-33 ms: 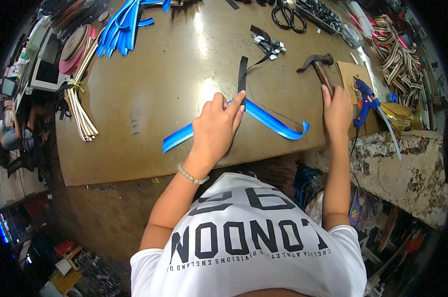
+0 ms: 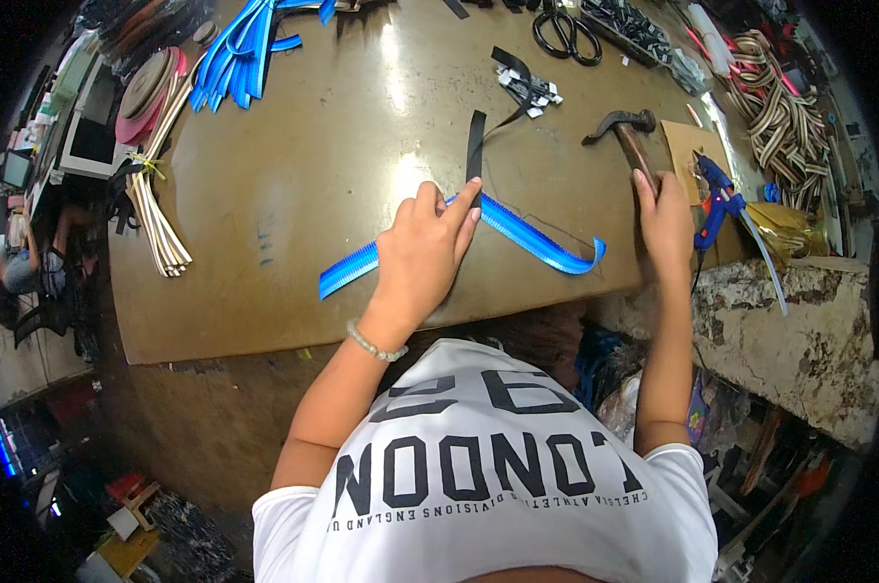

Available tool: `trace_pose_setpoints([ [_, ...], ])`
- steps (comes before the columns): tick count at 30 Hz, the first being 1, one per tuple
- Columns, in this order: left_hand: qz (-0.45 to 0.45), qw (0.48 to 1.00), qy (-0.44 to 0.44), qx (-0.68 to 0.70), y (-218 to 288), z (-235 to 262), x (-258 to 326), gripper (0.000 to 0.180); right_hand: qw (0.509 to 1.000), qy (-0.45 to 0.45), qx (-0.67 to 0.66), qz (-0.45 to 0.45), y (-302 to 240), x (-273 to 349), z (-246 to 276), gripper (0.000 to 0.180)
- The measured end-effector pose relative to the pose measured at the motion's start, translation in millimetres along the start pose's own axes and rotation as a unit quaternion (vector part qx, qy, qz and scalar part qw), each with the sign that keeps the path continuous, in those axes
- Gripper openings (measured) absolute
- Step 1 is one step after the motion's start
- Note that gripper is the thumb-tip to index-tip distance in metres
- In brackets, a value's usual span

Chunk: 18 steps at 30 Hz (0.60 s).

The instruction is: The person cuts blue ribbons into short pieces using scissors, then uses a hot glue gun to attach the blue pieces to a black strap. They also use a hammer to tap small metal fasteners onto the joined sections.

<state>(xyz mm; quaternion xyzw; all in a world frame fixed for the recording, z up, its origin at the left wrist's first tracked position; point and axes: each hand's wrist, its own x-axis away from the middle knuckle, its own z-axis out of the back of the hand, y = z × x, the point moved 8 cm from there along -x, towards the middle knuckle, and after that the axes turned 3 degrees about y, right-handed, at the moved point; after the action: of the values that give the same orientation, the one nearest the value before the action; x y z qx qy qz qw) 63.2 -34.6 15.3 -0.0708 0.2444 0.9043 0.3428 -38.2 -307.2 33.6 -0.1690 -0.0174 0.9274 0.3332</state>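
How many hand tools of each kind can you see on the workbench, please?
Hammer, gripped by the right hand: 1
Scissors: 1
Blue glue gun: 1
Total: 3
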Motion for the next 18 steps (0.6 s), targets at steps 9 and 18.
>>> trace_pose_setpoints([
  [9,0.170,0.952,0.016,0.254,-45,0,-1,0.027,0.924,-0.249,-0.276,0.087,-119,93,4,0.032],
  [18,0.136,0.969,0.010,0.205,-36,1,-1,0.024,0.923,-0.217,-0.311,0.073,-111,100,1,0.037],
])
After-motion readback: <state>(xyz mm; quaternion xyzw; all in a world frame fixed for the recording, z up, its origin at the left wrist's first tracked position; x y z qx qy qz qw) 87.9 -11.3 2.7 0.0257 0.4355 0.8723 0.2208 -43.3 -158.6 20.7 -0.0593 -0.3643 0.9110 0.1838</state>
